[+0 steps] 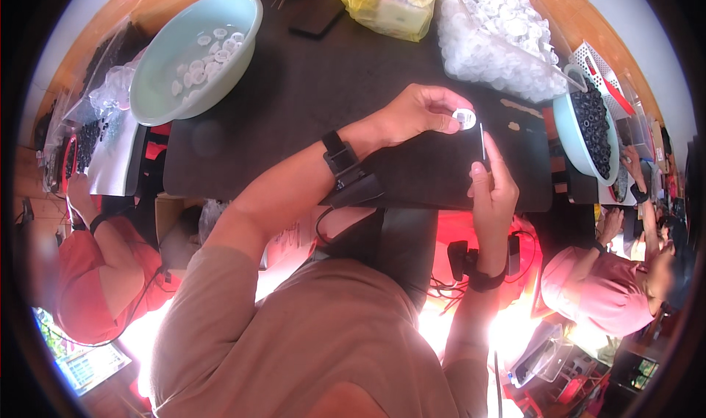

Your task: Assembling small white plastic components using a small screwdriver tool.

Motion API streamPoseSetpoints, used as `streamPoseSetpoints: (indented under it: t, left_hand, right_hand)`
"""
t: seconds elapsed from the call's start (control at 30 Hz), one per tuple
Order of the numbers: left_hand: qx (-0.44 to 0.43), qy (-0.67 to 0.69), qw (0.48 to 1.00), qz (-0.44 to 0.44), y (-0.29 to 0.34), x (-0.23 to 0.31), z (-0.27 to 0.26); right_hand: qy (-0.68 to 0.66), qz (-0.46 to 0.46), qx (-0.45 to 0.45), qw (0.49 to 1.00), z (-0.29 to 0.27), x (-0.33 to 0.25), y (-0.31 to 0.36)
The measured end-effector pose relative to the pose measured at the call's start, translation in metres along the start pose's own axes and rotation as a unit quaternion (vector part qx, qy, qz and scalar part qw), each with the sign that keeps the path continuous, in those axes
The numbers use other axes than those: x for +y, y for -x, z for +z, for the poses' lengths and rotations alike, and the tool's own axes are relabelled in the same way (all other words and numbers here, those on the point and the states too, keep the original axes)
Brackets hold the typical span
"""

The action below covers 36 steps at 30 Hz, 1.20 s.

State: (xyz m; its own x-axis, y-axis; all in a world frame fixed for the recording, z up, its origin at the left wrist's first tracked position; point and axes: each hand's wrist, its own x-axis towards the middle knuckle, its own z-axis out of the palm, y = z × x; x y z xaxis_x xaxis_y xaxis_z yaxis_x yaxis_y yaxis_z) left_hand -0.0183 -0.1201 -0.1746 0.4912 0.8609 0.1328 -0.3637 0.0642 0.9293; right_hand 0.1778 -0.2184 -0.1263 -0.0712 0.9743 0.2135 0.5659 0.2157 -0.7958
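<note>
My left hand [423, 112] is closed over the dark table, pinching a small round white plastic part [464, 118] between thumb and fingertips. Just to its right, my right hand [494, 179] is closed on a thin, pale, rod-like tool [483, 140]. The tool stands nearly upright, its upper end close beside the white part; whether they touch, I cannot tell. Its exact kind is too small to make out. Both wrists wear dark straps with small black devices.
A pale green basin [151, 98] with several white round parts stands at the back left. At the back right lies a clear bag [507, 46] full of white parts, beside a yellow bag [390, 6]. A basin of black parts [592, 131] stands right. People sit on both sides.
</note>
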Motion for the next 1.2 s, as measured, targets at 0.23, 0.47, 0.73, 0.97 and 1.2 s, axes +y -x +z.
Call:
streamPoseSetpoints:
  t: [0.23, 0.47, 0.73, 0.97, 1.2]
  left_hand:
    - [-0.01, 0.016, 1.0, 0.017, -0.001, -0.002, -0.001]
    - [0.002, -0.025, 1.0, 0.008, 0.0, 0.0, -0.001]
    - [0.005, -0.057, 0.998, 0.036, -0.002, -0.003, -0.001]
    - [0.005, -0.065, 0.997, 0.042, -0.003, -0.004, -0.001]
    - [0.009, -0.065, 0.997, 0.051, -0.003, -0.007, -0.003]
  right_hand:
    - [0.072, -0.047, 0.004, 0.996, 0.007, -0.006, 0.001]
    - [0.087, -0.03, -0.01, 0.996, 0.011, -0.008, -0.003]
    - [0.096, -0.044, -0.006, 0.994, 0.016, -0.007, -0.004]
    - [0.132, -0.064, 0.003, 0.989, 0.02, -0.01, -0.008]
    - [0.188, -0.06, 0.003, 0.98, 0.022, -0.012, -0.008]
